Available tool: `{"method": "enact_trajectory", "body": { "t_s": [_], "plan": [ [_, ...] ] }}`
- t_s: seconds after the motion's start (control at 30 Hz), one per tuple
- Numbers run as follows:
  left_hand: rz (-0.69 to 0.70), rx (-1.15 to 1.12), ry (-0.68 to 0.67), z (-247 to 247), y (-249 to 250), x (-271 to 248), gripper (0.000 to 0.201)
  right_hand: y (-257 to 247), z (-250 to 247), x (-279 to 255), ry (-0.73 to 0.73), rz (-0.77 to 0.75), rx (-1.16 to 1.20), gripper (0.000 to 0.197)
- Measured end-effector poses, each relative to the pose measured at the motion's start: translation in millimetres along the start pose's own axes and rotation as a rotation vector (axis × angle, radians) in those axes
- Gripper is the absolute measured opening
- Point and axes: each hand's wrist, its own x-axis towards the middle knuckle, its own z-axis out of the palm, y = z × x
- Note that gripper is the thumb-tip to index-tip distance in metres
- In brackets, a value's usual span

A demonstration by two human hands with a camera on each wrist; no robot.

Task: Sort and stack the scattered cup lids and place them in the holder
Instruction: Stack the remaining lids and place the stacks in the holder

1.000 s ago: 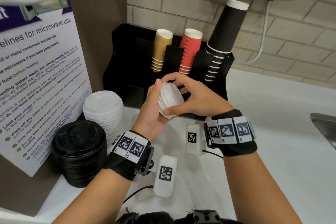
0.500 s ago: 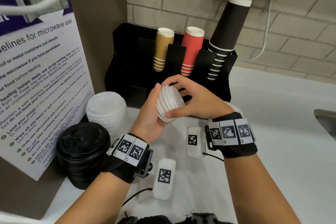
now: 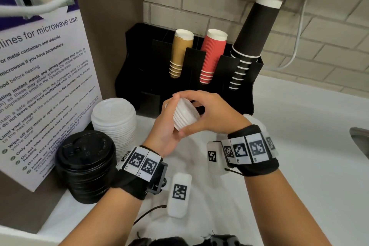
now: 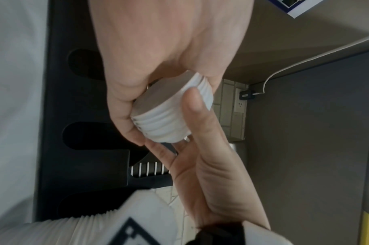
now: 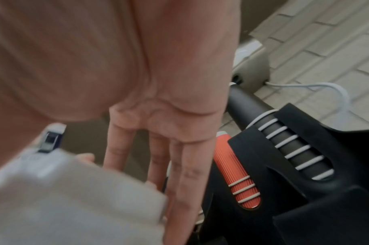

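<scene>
A small stack of white lids hangs tilted in the air just in front of the black holder. My left hand cups it from the left and below, and my right hand grips it from the right with thumb under and fingers over. The left wrist view shows the small stack between the left hand and the right hand, with the holder's slots behind. In the right wrist view my right hand's fingers stretch down beside the holder.
A tall stack of larger white lids and a stack of black lids stand at the left by a poster. Brown, red and black cups fill the holder. One white lid lies behind my right wrist. A sink edge shows at right.
Both hands have turned the small stack a little, so its ribbed side shows more than its top. They stay in front of the holder.
</scene>
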Motion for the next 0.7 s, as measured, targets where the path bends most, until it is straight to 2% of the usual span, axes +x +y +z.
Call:
{"method": "enact_trajectory", "body": {
  "t_s": [0.33, 0.43, 0.53, 0.7],
  "plan": [
    [0.007, -0.054, -0.013, -11.4, 4.5, 4.5, 0.069, 0.2, -0.2, 21.0, -0.028, -0.027, -0.090, 0.078],
    [0.033, -0.080, 0.124, -15.7, 4.5, 8.0, 0.059, -0.6, -17.1, 39.4, 0.057, -0.043, -0.084, 0.075],
    [-0.020, -0.014, 0.263, -21.0, -3.1, 8.4, 0.046, 2.0, -27.2, 75.4, 0.182, 0.041, -0.196, 0.080],
    [-0.116, 0.062, 0.328, -31.3, -13.8, 5.2, 0.048, 10.3, -0.7, 120.3, 0.015, 0.185, -0.499, 0.091]
  ]
}}
